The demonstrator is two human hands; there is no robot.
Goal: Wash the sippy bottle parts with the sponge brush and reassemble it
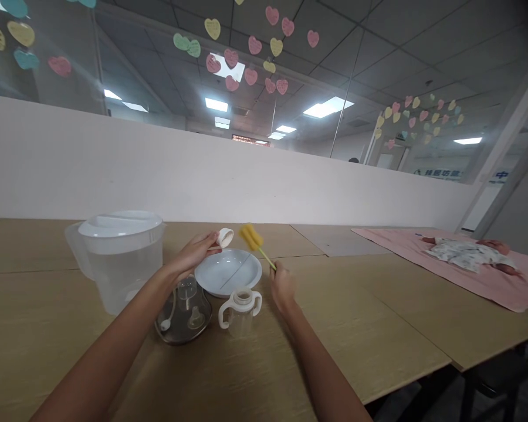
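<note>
Between the fingers of my left hand is a small white ring-shaped bottle cap, held above the far left rim of a white bowl. My right hand grips the thin green handle of a bottle brush with a yellow sponge head. The sponge is beside the cap, apart from it and slightly blurred. In front of the bowl stands a clear baby bottle with two white handles and no top on it. Left of it, partly under my left wrist, a dark tray holds a clear cup, a nipple and a straw piece with a white end.
A large lidded water pitcher stands at the left on the wooden table. At the far right a baby doll lies on a pink cloth. A white wall with windows above borders the table's back.
</note>
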